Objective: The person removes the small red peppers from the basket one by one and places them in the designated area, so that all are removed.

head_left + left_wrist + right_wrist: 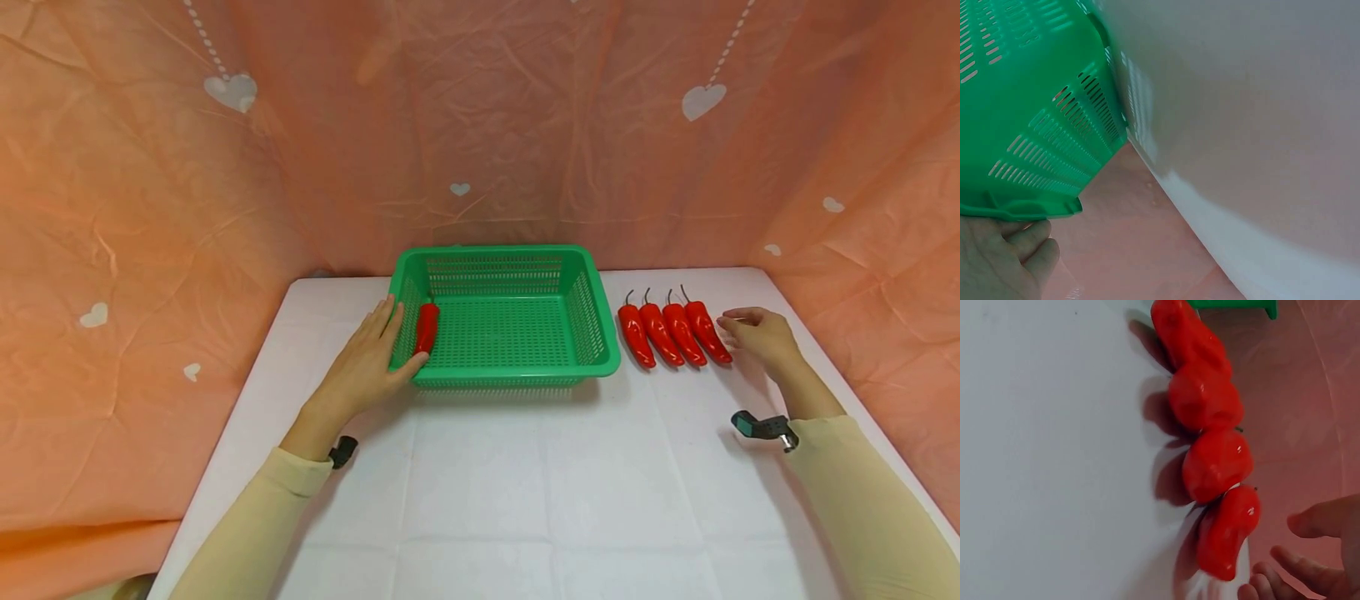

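My left hand [363, 365] rests on the left rim of a green plastic basket [517, 372], fingers straight along the side and thumb at the front left corner. One red chili pepper [427, 327] lies inside the basket against its left wall. To the right of the basket, several red chili peppers lie side by side on the table, stems pointing away. My right hand [763, 340] is beside the rightmost chili pepper [707, 332], holding nothing. In the right wrist view, thumb and fingers are spread apart, a short gap from the nearest pepper [1229, 534].
A white cloth [480, 483] covers the table. Orange-pink curtains [510, 125] printed with white hearts hang behind it and at both sides. The basket stands near the table's back edge, and the row of peppers lies a little right of it.
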